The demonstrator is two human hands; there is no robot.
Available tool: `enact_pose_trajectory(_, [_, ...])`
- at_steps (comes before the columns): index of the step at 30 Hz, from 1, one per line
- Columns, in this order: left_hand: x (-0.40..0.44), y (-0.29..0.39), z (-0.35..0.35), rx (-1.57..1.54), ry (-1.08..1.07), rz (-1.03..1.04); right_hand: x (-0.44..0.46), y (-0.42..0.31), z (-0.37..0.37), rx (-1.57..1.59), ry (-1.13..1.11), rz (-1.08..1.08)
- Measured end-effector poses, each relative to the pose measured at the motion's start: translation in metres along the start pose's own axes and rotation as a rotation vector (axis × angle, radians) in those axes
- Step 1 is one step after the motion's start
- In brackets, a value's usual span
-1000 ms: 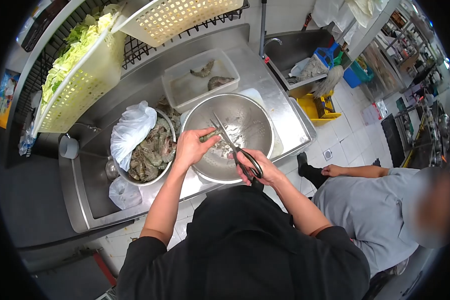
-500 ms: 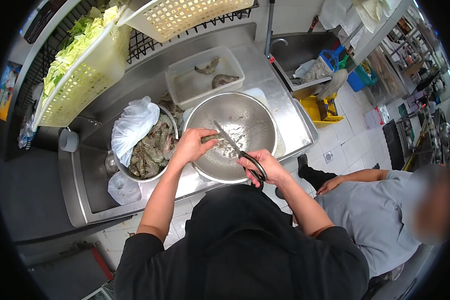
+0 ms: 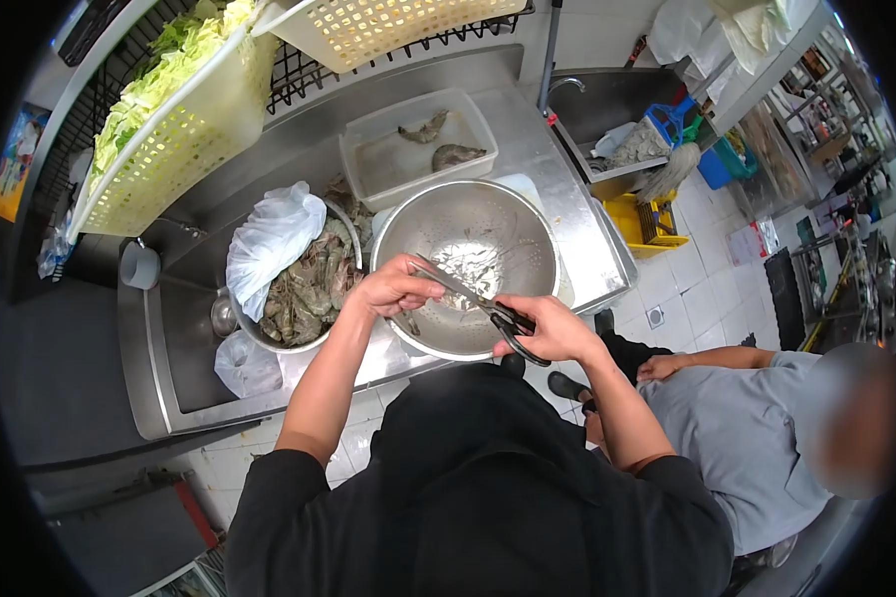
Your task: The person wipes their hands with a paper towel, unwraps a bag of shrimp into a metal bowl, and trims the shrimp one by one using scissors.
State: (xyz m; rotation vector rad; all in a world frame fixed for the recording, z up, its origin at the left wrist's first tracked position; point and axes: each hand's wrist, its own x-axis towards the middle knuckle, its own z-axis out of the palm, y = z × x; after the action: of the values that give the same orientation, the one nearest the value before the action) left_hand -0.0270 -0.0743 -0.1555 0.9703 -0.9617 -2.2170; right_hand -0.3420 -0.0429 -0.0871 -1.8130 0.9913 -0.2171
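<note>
Over the large metal colander (image 3: 528,234), my left hand (image 3: 396,287) is closed round a shrimp (image 3: 411,324), mostly hidden, with one end showing below the fingers. My right hand (image 3: 558,328) grips black-handled scissors (image 3: 508,323) whose blades reach left across the colander to the left hand's fingertips. Whether the blades touch the shrimp, I cannot tell. Bits of shrimp trimmings lie in the colander. To its left is a metal bowl of grey shrimp (image 3: 309,298), partly under a white plastic bag (image 3: 274,239). Behind, a plastic tub (image 3: 363,189) holds two shrimp (image 3: 456,156).
Perforated baskets (image 3: 179,164), one with leafy greens (image 3: 159,99), stand on a rack above the steel sink counter (image 3: 592,264). A person in a grey shirt (image 3: 727,428) is close on the right. A yellow mop bucket (image 3: 647,224) stands beyond the counter.
The shrimp in my left hand has swung from pointing right to hanging below the fingers. The scissors have tilted flatter, their blades now at the left fingertips.
</note>
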Motion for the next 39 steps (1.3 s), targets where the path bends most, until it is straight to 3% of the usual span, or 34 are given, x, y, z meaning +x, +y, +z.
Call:
enact_pose_trajectory(2, [0.003, -0.009, -0.004, -0.232, 0.019, 0.005, -0.002, 0.004, 0.004, -0.036, 0.021, -0.029])
enact_pose_trajectory(5, [0.004, -0.012, -0.006, -0.198, 0.019, 0.012, -0.003, 0.009, 0.010, -0.024, 0.126, -0.125])
enact_pose_trajectory(11, [0.006, -0.014, -0.004, -0.120, 0.045, -0.077, -0.006, 0.018, 0.011, -0.013, 0.034, 0.086])
enact_pose_trajectory(12, [0.009, -0.015, -0.004, -0.119, 0.046, -0.076, -0.003, 0.035, 0.018, 0.106, 0.056, 0.096])
enact_pose_trajectory(15, [0.015, -0.008, -0.009, 0.010, 0.175, -0.088, -0.008, 0.027, 0.014, 0.195, 0.102, 0.173])
enact_pose_trajectory(17, [0.024, 0.012, -0.016, -0.130, 0.310, 0.002, -0.006, 0.030, 0.016, 0.233, 0.160, 0.230])
enact_pose_trajectory(19, [0.035, 0.045, -0.014, -0.582, 0.378, 0.292, -0.006, 0.016, 0.012, 0.311, 0.158, 0.274])
enact_pose_trajectory(20, [0.033, 0.067, -0.015, -0.587, 0.386, 0.296, -0.007, 0.012, 0.014, 0.361, 0.164, 0.293])
enact_pose_trajectory(22, [0.029, 0.103, -0.012, -0.485, 0.736, 0.221, -0.004, 0.021, 0.022, 0.364, 0.179, 0.276])
enact_pose_trajectory(23, [0.025, 0.101, -0.016, -0.489, 0.740, 0.226, -0.001, 0.024, 0.024, 0.368, 0.202, 0.250])
enact_pose_trajectory(25, [0.012, 0.097, -0.032, -0.085, 0.775, 0.329, 0.001, 0.028, 0.027, 0.303, 0.218, 0.220])
enact_pose_trajectory(26, [0.002, 0.092, -0.043, -0.086, 0.788, 0.328, 0.002, 0.030, 0.029, 0.244, 0.234, 0.197])
enact_pose_trajectory(28, [-0.026, 0.075, -0.064, 0.272, 0.743, 0.375, -0.002, 0.020, 0.027, 0.313, 0.226, 0.266])
enact_pose_trajectory(30, [-0.066, 0.067, -0.061, 0.329, 0.855, 0.419, -0.005, 0.012, 0.026, 0.451, 0.192, 0.265])
enact_pose_trajectory(32, [-0.104, 0.062, -0.070, 0.845, 1.033, 0.331, -0.003, 0.009, 0.025, 0.486, 0.174, 0.270])
enact_pose_trajectory(33, [-0.117, 0.055, -0.070, 1.094, 1.109, 0.396, -0.003, 0.013, 0.025, 0.499, 0.166, 0.260])
enact_pose_trajectory(34, [-0.124, 0.048, -0.068, 1.091, 1.114, 0.394, -0.002, 0.015, 0.026, 0.511, 0.159, 0.252])
enact_pose_trajectory(36, [-0.135, 0.040, -0.059, 1.060, 1.059, 0.160, 0.003, 0.014, 0.026, 0.513, 0.143, 0.249])
enact_pose_trajectory(39, [-0.123, 0.018, -0.038, 1.059, 0.973, 0.073, 0.011, 0.011, 0.031, 0.515, 0.172, 0.235])
